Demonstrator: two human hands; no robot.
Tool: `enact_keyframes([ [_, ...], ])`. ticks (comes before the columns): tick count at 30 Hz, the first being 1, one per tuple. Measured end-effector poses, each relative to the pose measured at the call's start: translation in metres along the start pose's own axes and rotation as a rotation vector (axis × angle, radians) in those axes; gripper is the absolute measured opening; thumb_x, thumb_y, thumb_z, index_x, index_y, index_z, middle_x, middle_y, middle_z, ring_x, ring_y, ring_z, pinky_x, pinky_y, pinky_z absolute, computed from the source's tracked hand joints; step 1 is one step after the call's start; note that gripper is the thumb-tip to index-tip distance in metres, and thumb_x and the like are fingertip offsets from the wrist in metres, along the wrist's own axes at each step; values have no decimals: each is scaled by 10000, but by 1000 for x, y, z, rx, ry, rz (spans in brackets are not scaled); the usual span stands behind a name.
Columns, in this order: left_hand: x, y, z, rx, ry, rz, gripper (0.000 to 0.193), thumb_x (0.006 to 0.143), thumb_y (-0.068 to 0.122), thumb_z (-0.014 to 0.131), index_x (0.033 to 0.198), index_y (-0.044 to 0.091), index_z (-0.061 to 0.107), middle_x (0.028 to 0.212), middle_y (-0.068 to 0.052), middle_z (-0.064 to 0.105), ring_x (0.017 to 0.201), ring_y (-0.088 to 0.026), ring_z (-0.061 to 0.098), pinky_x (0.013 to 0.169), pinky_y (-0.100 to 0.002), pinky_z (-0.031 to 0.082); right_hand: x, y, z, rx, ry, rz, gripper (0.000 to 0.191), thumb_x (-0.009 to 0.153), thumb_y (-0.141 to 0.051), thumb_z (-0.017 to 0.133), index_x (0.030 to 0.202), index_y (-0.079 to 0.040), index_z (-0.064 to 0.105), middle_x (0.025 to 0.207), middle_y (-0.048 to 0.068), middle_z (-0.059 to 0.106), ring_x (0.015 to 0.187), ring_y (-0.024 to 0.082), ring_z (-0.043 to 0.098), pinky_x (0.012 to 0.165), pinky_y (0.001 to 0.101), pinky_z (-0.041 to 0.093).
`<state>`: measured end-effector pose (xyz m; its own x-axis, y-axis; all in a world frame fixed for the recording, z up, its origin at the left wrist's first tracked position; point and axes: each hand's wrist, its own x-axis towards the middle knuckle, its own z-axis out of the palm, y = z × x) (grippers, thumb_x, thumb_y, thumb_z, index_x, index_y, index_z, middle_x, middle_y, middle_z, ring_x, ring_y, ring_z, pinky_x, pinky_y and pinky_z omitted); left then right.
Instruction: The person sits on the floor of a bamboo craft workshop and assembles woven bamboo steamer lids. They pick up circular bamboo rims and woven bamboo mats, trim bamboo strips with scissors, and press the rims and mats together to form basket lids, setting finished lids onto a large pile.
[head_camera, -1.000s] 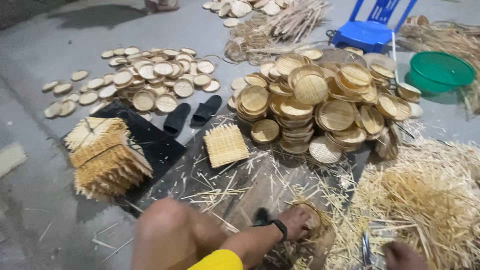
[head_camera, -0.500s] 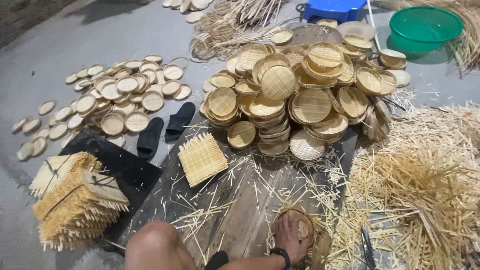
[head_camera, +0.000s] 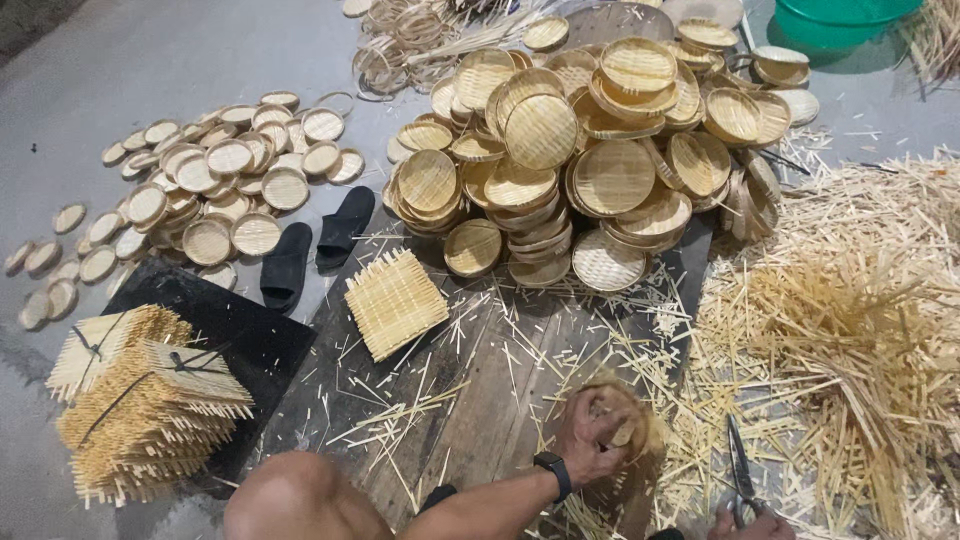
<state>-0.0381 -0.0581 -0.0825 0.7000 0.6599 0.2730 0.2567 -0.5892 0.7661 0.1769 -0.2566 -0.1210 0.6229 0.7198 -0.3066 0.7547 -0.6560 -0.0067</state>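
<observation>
Bare grey concrete floor (head_camera: 150, 60) under even, soft light

Grey floor (head_camera: 150, 60) under woven trays (head_camera: 590, 160), splints (head_camera: 850, 330), sandals (head_camera: 315, 245).

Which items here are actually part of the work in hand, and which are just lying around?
In use:
- left hand pressing a round woven bamboo piece
- right hand by the metal scissors
- dark wooden board

Lying about:
- square woven bamboo mat
- black slippers
- pile of finished round bamboo trays
- green plastic basin
</observation>
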Motion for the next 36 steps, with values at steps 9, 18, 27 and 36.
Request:
enact_keyframes([
  [9,1,-36,5,87,-380,-125,435,914,315,800,1340,266,725,1581,-190,329,1451,-458,288,1182,-586,265,-10,15,0,-17,-39,-2,346,829,-350,708,1106,-143,697,917,116,753,913,267,743,850,432,617],
  [18,-3,-1,-19,42,-122,-198,928,748,243,887,1577,243,471,1610,-170,358,1508,-413,349,1266,-502,319,-15,17,-4,-22,-56,-12,360,820,-357,713,1101,-134,681,929,118,738,924,271,740,851,439,615],
  [27,19,-25,5,25,-550,39,877,734,184,830,1579,266,608,1677,-185,344,1547,-402,333,1282,-461,305,-14,-11,-5,18,-48,-48,375,812,-364,717,1095,-125,665,941,120,724,934,276,737,852,446,614],
  [36,6,-3,25,-86,-501,-440,811,707,373,892,1470,304,628,1662,-229,143,1521,-460,183,1240,-520,195,3,-2,-26,-3,-67,-67,391,803,-372,721,1090,-116,649,952,123,709,945,280,735,854,453,612],
])
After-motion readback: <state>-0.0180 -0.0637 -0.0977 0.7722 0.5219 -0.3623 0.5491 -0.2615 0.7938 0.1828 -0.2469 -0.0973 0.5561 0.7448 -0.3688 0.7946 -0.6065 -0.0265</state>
